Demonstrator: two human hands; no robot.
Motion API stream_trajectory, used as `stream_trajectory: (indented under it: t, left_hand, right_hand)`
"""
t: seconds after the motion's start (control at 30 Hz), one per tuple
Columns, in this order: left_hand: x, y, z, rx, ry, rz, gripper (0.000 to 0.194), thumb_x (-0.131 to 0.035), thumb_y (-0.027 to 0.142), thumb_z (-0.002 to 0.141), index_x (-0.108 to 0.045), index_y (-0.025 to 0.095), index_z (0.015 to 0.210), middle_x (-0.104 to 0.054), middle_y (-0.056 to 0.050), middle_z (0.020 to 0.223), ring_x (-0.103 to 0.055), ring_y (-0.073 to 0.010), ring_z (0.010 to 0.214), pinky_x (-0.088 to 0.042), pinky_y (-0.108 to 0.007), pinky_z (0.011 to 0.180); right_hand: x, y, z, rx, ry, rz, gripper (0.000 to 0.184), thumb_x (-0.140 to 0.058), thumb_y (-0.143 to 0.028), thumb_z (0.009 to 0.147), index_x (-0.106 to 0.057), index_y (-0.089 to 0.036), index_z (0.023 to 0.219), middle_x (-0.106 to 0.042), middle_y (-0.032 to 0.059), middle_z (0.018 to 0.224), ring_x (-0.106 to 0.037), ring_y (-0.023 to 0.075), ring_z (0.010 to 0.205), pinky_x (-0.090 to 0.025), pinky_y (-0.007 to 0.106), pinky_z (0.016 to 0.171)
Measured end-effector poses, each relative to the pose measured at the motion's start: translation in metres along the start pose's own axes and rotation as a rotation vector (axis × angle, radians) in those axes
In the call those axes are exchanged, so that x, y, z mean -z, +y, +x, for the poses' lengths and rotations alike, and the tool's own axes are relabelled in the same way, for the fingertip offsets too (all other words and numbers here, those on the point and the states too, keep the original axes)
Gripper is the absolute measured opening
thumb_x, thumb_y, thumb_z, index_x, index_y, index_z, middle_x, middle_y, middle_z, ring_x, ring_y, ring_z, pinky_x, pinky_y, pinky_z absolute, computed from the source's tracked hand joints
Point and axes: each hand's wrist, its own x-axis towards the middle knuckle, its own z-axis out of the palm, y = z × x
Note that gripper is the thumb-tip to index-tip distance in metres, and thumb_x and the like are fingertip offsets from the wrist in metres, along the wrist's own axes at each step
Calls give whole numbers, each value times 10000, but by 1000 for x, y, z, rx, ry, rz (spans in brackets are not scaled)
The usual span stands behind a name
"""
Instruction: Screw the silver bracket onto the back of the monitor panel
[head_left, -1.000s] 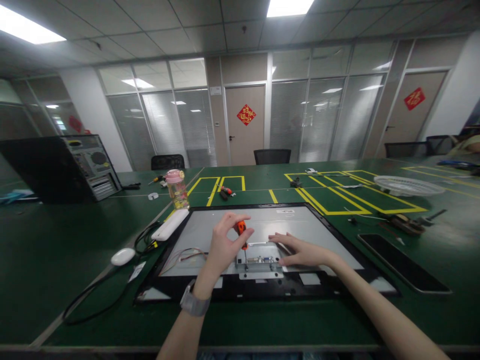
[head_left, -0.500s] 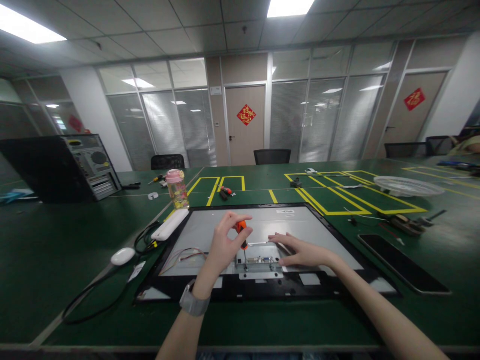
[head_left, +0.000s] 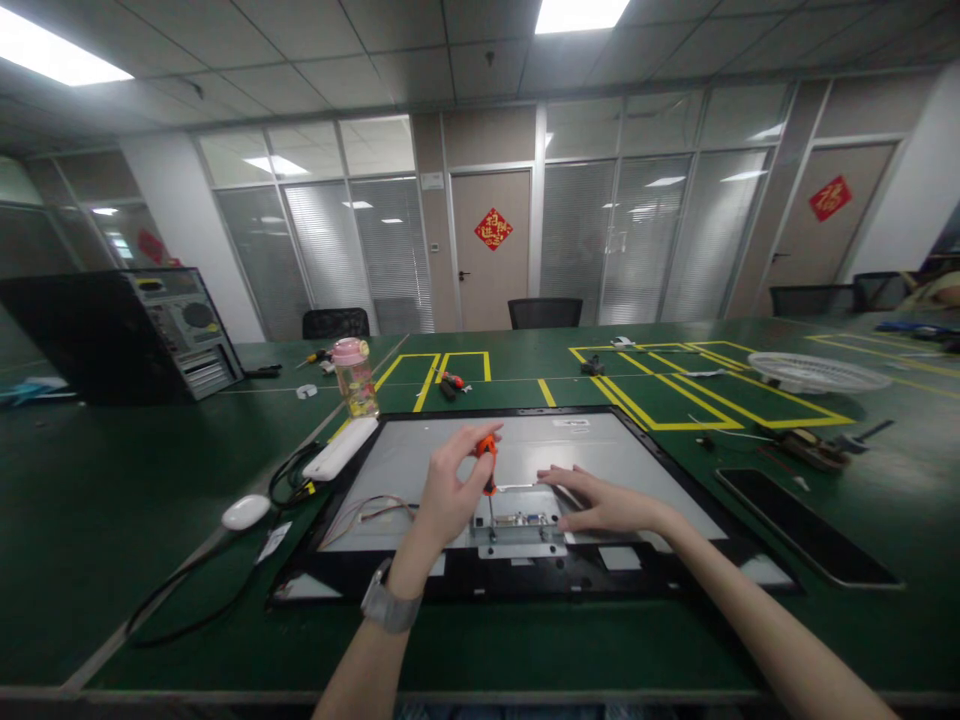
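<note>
My left hand (head_left: 454,485) pinches the orange-and-black handle of a screwdriver (head_left: 488,470). It stands nearly upright, its tip down at the front left edge of a metal bracket (head_left: 523,551) with connector ports. The bracket sits on the back of a flat display panel (head_left: 450,432) with a black frame, lying on the table. My right hand (head_left: 600,502) rests with fingers spread at the right side of the bracket, holding nothing. Thin wires (head_left: 379,512) lie on the panel to the left.
Left of the panel are a white power strip (head_left: 341,450), black cables, a white mouse-like object (head_left: 246,513) and a pink-lidded bottle (head_left: 354,378). A black phone-like slab (head_left: 806,525) lies to the right. A computer case (head_left: 112,335) stands far left; pliers (head_left: 450,384) lie beyond the panel.
The fingers of my left hand have turned slightly around the screwdriver handle, and the handle is a little more upright. My right hand has stayed in place.
</note>
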Motion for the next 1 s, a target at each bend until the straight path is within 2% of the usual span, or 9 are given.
stream_trajectory:
  t: [0.07,0.13,0.27,0.33,0.53,0.77,0.83,0.93,1.0]
  left_hand:
    - [-1,-1,-1,66,-22,-100,324,-432,195,904,-599,178,1180,-670,-79,994,-641,-158,844,-496,-283,774]
    - [-1,-3,-1,103,-16,-132,320,-453,214,902,-595,174,1186,-674,-79,984,-646,-150,798,-504,-277,753]
    - [-2,-4,0,54,16,-40,275,-591,228,835,-652,187,1099,-631,-35,846,-592,-135,759,-481,-255,749]
    - [-2,-3,0,39,5,-28,266,-607,237,825,-663,190,1081,-613,-27,822,-575,-132,747,-475,-252,742]
    - [-1,-1,-1,144,-61,-232,352,-416,235,918,-575,171,1225,-658,-77,991,-633,-167,884,-499,-291,810]
    - [-3,-5,-1,46,-2,-51,285,-606,229,823,-653,202,1104,-592,-25,839,-564,-124,740,-485,-244,736]
    - [-3,-4,-1,45,-14,-46,293,-584,233,838,-643,206,1125,-600,-38,884,-576,-137,789,-487,-250,747]
    - [-3,-3,-1,54,-28,-100,304,-463,221,899,-623,196,1155,-629,-82,1009,-598,-180,933,-495,-280,790]
    - [-2,-2,-1,60,-6,-119,304,-439,208,905,-624,186,1145,-643,-91,1013,-609,-186,937,-500,-288,791]
  right_hand:
    - [0,0,0,2,0,-1,779,-585,-650,769,-387,-233,1397,-312,73,1513,-185,300,1415,-31,480,1177]
    - [0,0,0,-2,-2,-3,776,-585,-648,771,-385,-239,1398,-308,71,1515,-182,303,1415,-36,483,1176]
    - [1,-1,-1,-16,-4,-5,769,-580,-646,775,-379,-248,1402,-300,63,1519,-167,307,1418,-36,489,1174]
    - [0,-1,-1,-11,-1,-5,772,-579,-649,775,-379,-245,1402,-305,63,1517,-174,304,1417,-43,482,1175]
    - [0,2,0,-5,-2,-11,779,-579,-654,772,-378,-243,1403,-299,65,1519,-171,306,1417,-51,477,1176]
    - [1,-2,-1,1,-5,-9,759,-578,-637,787,-378,-237,1400,-305,70,1516,-183,293,1416,-31,487,1175]
    - [1,-3,-1,-2,-5,-10,758,-576,-636,789,-375,-239,1402,-302,67,1518,-175,291,1418,-35,482,1177]
    - [1,-4,-1,-18,-7,-17,769,-577,-644,783,-371,-243,1406,-297,60,1521,-165,295,1420,-47,472,1179]
    - [1,-4,-2,-21,-5,-20,782,-574,-655,779,-368,-241,1409,-300,58,1520,-169,298,1418,-46,465,1181]
